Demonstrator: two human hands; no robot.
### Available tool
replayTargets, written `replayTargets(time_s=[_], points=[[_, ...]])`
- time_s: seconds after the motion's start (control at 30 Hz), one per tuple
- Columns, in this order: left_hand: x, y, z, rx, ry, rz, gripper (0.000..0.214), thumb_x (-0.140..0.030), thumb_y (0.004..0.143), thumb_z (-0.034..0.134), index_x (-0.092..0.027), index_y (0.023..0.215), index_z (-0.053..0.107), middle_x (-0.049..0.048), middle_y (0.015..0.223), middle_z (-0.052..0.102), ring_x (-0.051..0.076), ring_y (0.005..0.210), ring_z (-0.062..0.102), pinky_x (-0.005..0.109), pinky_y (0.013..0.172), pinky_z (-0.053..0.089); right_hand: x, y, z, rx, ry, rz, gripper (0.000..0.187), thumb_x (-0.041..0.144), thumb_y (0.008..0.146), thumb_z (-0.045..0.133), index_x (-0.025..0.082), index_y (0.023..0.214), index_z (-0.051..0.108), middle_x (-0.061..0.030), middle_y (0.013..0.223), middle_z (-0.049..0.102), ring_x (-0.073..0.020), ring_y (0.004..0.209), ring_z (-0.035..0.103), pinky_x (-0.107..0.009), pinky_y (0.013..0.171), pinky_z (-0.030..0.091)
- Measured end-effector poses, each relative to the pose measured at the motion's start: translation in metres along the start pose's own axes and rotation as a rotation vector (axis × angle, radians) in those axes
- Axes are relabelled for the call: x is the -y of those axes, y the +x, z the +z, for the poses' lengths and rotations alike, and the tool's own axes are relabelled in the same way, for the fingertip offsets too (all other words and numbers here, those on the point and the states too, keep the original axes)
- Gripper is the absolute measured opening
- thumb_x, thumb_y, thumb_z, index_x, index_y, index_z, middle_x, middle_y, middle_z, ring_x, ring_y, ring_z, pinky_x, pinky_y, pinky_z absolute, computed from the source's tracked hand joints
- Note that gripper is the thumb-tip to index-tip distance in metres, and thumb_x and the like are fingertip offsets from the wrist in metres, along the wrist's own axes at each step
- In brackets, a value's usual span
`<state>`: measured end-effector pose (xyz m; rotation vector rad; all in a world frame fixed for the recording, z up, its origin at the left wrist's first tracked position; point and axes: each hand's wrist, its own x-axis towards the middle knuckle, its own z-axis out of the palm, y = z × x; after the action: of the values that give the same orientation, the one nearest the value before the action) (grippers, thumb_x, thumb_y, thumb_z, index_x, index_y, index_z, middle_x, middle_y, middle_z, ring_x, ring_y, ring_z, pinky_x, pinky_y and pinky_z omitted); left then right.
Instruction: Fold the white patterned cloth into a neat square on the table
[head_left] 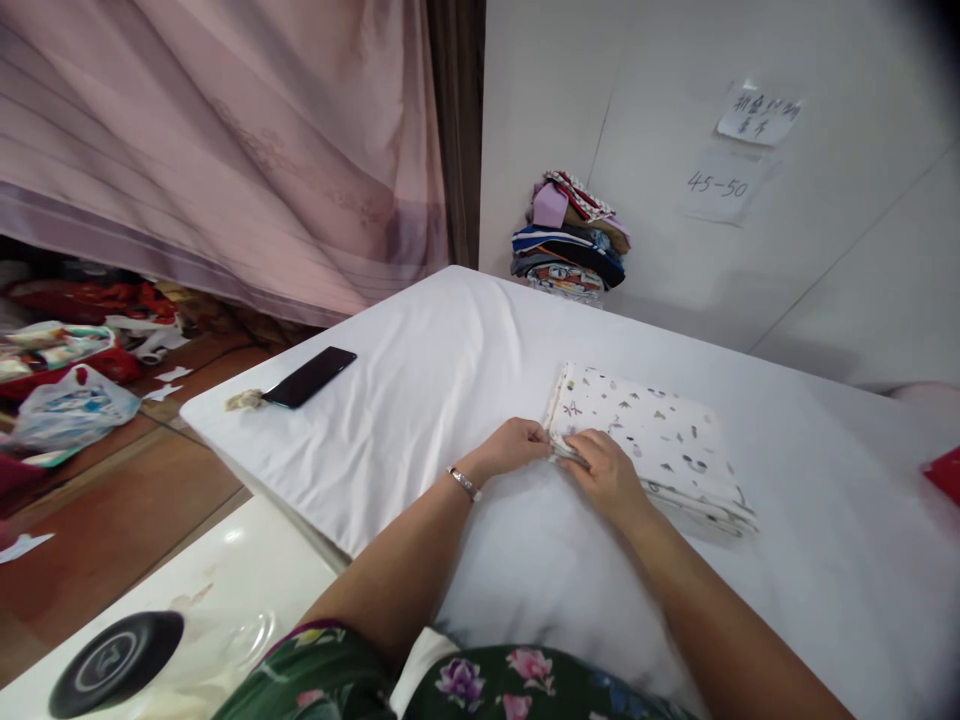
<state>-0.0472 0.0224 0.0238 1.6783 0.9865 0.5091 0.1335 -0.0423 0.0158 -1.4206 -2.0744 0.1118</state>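
Observation:
A folded white cloth with small printed figures (652,440) lies on the white-covered table (420,400). My left hand (514,447), with a bracelet at the wrist, pinches the cloth's near-left corner, fingers curled shut. My right hand (609,475) rests on the same near edge, fingers bent and pressing down on the cloth. Both hands meet at that corner.
A black phone (311,376) lies near the table's left edge. A pile of folded clothes (571,235) sits at the far side against the wall. Pink curtain at left, bags on the floor (67,400), a red object (946,474) at right, a black round object (116,663) at lower left.

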Motion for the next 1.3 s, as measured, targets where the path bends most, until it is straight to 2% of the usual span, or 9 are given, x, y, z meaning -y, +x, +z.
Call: replayTargets(time_s=[0.13, 0.2, 0.33, 0.4, 0.5, 0.77, 1.0, 1.2, 1.3], points=[[-0.004, 0.001, -0.002, 0.023, -0.082, -0.015, 0.022, -0.034, 0.066, 0.055, -0.013, 0.071, 0.061, -0.0014, 0.062, 0.055, 0.007, 0.054, 0.044, 0.019, 0.052, 0.036, -0.002, 0.0, 0.004, -0.065, 0.098, 0.081, 0.017, 0.03, 0.084, 0.047, 0.022, 0.09, 0.061, -0.0042, 0.082, 0.059, -0.0187, 0.08, 0.054, -0.032, 0.071, 0.043], [-0.003, 0.003, -0.005, -0.024, -0.098, -0.018, 0.023, -0.034, 0.068, 0.053, -0.014, 0.073, 0.061, -0.001, 0.064, 0.057, 0.007, 0.053, 0.043, 0.02, 0.053, 0.037, -0.005, 0.0, 0.006, -0.1, 0.164, 0.135, 0.017, 0.032, 0.084, 0.047, 0.021, 0.085, 0.061, -0.0034, 0.078, 0.058, -0.0174, 0.075, 0.053, -0.03, 0.068, 0.042], [0.003, 0.007, -0.009, -0.194, 0.058, -0.07, 0.025, -0.038, 0.068, 0.055, -0.014, 0.07, 0.061, -0.0023, 0.059, 0.054, 0.008, 0.052, 0.044, 0.02, 0.049, 0.034, -0.008, 0.0, 0.008, -0.18, 0.279, 0.225, 0.017, 0.034, 0.082, 0.05, 0.02, 0.079, 0.059, -0.0019, 0.076, 0.056, -0.0146, 0.068, 0.051, -0.027, 0.064, 0.04], [0.004, 0.006, -0.007, -0.211, 0.152, -0.068, 0.029, -0.043, 0.068, 0.056, -0.015, 0.068, 0.061, -0.0025, 0.057, 0.053, 0.008, 0.051, 0.043, 0.021, 0.048, 0.032, -0.008, 0.0, 0.007, -0.21, 0.316, 0.244, 0.016, 0.034, 0.081, 0.052, 0.02, 0.078, 0.059, -0.0014, 0.076, 0.056, -0.0141, 0.068, 0.051, -0.027, 0.063, 0.04], [0.002, 0.003, -0.001, -0.174, 0.223, -0.05, 0.033, -0.049, 0.067, 0.057, -0.016, 0.066, 0.061, -0.0022, 0.058, 0.055, 0.009, 0.052, 0.045, 0.021, 0.047, 0.03, -0.006, 0.0, 0.006, -0.228, 0.343, 0.253, 0.016, 0.034, 0.08, 0.053, 0.019, 0.078, 0.059, -0.001, 0.076, 0.055, -0.0138, 0.068, 0.05, -0.026, 0.063, 0.039], [-0.007, -0.002, 0.018, -0.219, 0.398, -0.088, 0.034, -0.054, 0.066, 0.058, -0.02, 0.071, 0.06, 0.0, 0.068, 0.063, 0.014, 0.059, 0.054, 0.022, 0.05, 0.032, -0.003, -0.001, 0.005, -0.231, 0.343, 0.219, 0.017, 0.033, 0.082, 0.05, 0.019, 0.078, 0.058, -0.0012, 0.074, 0.053, -0.014, 0.067, 0.049, -0.026, 0.061, 0.04], [-0.007, 0.003, 0.021, -0.225, 0.353, -0.09, 0.016, -0.033, 0.069, 0.055, -0.019, 0.071, 0.062, 0.001, 0.07, 0.064, 0.014, 0.062, 0.055, 0.022, 0.052, 0.034, -0.003, -0.001, 0.004, -0.276, 0.296, 0.198, 0.018, 0.035, 0.082, 0.049, 0.019, 0.079, 0.057, -0.0024, 0.074, 0.054, -0.0151, 0.068, 0.049, -0.028, 0.061, 0.041], [-0.006, 0.005, 0.017, -0.244, 0.37, -0.142, 0.014, -0.026, 0.066, 0.053, -0.017, 0.069, 0.063, 0.0033, 0.069, 0.065, 0.015, 0.062, 0.056, 0.022, 0.052, 0.034, -0.002, -0.005, 0.004, -0.079, 0.11, 0.026, 0.016, 0.027, 0.086, 0.044, 0.021, 0.09, 0.059, -0.0061, 0.085, 0.059, -0.0196, 0.08, 0.053, -0.034, 0.071, 0.043], [-0.004, 0.006, 0.017, -0.255, 0.365, -0.135, 0.015, -0.027, 0.067, 0.052, -0.017, 0.069, 0.063, 0.004, 0.07, 0.065, 0.015, 0.063, 0.056, 0.022, 0.053, 0.034, -0.002, -0.006, 0.005, -0.078, 0.076, 0.003, 0.018, 0.026, 0.086, 0.043, 0.022, 0.093, 0.059, -0.0066, 0.086, 0.06, -0.0202, 0.081, 0.054, -0.035, 0.071, 0.045]])
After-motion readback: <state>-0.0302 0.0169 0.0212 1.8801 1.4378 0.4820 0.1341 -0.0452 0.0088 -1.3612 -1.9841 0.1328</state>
